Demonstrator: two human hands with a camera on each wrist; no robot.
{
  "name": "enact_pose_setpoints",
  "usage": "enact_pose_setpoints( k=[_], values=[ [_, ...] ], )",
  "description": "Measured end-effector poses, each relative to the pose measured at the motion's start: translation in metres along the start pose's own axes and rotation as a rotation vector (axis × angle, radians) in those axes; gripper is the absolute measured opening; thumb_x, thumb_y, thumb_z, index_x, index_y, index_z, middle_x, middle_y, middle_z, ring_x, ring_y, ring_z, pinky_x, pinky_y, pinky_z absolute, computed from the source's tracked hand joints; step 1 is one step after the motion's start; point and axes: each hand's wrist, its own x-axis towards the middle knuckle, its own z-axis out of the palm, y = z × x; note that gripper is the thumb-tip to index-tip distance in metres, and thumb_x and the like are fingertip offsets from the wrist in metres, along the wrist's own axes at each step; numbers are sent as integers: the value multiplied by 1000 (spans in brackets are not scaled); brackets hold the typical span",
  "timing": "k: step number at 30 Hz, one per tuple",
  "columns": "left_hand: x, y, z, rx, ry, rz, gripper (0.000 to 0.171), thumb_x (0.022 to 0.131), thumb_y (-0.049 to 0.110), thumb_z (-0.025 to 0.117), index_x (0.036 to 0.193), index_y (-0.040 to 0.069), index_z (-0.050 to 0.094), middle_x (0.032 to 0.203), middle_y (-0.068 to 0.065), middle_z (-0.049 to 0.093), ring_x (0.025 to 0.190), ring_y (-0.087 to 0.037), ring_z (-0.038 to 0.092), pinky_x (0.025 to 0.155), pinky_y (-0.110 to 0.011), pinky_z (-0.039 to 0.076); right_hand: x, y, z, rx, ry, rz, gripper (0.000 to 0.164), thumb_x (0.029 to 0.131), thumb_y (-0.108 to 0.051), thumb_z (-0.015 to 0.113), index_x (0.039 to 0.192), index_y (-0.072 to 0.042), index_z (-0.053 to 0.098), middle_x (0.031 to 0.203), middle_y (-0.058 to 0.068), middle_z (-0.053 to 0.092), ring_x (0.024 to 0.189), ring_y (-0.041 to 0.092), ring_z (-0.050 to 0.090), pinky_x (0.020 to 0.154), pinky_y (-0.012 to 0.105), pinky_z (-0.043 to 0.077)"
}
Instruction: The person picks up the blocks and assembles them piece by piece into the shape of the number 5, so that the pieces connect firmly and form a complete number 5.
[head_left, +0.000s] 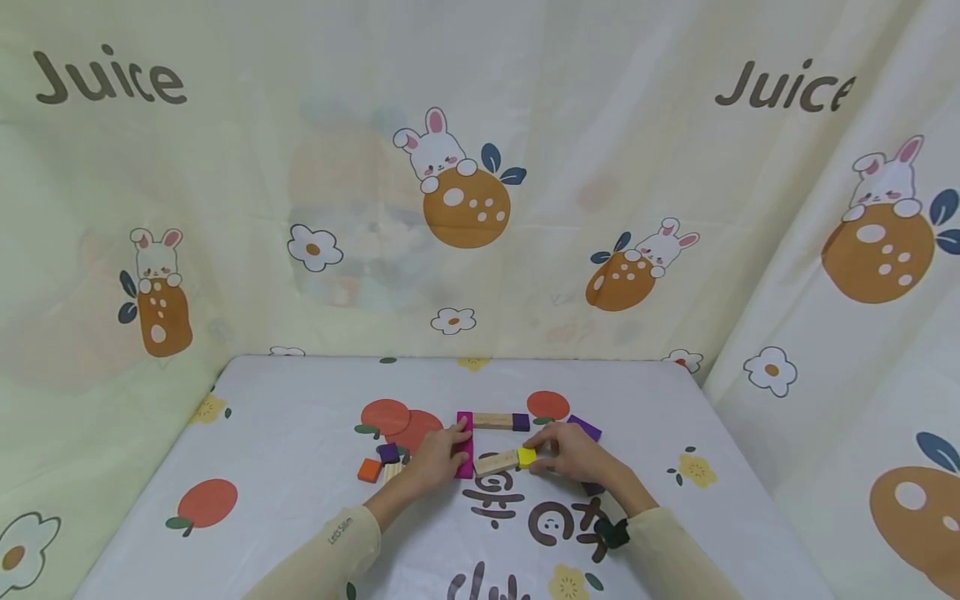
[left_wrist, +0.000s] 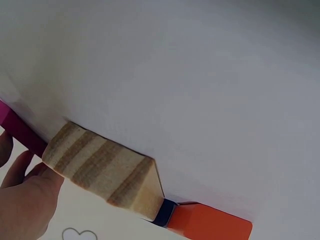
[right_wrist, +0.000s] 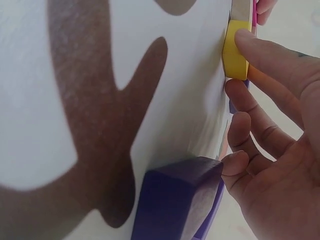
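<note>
Pinching the yellow block (head_left: 527, 457) between right fingers (right_wrist: 262, 122), lower centre of the head view, beside a wooden block (head_left: 497, 463); touching the magenta block (head_left: 466, 467), further left, with loosely spread left fingers (head_left: 454, 434).

The person's left arm (head_left: 318, 558) and right arm (head_left: 678, 550) reach forward from the lower edge of the head view and angle in toward each other, pale sleeves (head_left: 356, 533) ending short of the bare wrists. The left hand (head_left: 438, 456) is low, thumb and fingers set apart. The right hand (head_left: 576, 454) pinches between thumb and forefinger, its other fingers bent loosely toward the palm. The hands are near each other, not touching.
</note>
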Motion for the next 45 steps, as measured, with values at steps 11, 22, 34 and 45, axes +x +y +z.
enact_pose_setpoints(
  k=[11,22,34,45],
  values=[
    [1,-2,0,-16,-7,-13,44,103,6,66,145,-2,61,165,-18,46,154,-46,42,118,-58,45,-5,-3,-6,-45,56,32,48,83,-30,92,126,-16,77,108,-3,76,86,14,53,70,24,44],
    [0,-1,1,-5,2,-17,44,102,6,68,145,-1,62,164,-18,48,153,-46,44,116,-57,47,-20,14,-22,-56,77,61,45,86,-31,90,125,-14,77,97,-4,68,83,14,50,68,25,40],
    [2,-3,2,-5,2,-12,44,102,6,68,144,-1,62,164,-18,48,152,-46,44,116,-57,48,-41,38,-32,-13,54,114,51,82,-29,92,128,-13,75,107,-1,71,91,16,54,70,22,45],
    [2,-3,2,-10,2,-5,43,102,6,67,144,-2,62,163,-19,48,152,-47,44,117,-58,46,-63,49,-32,-18,24,104,61,77,-35,95,131,-16,74,107,-5,69,92,16,52,71,23,41]
  ],
)
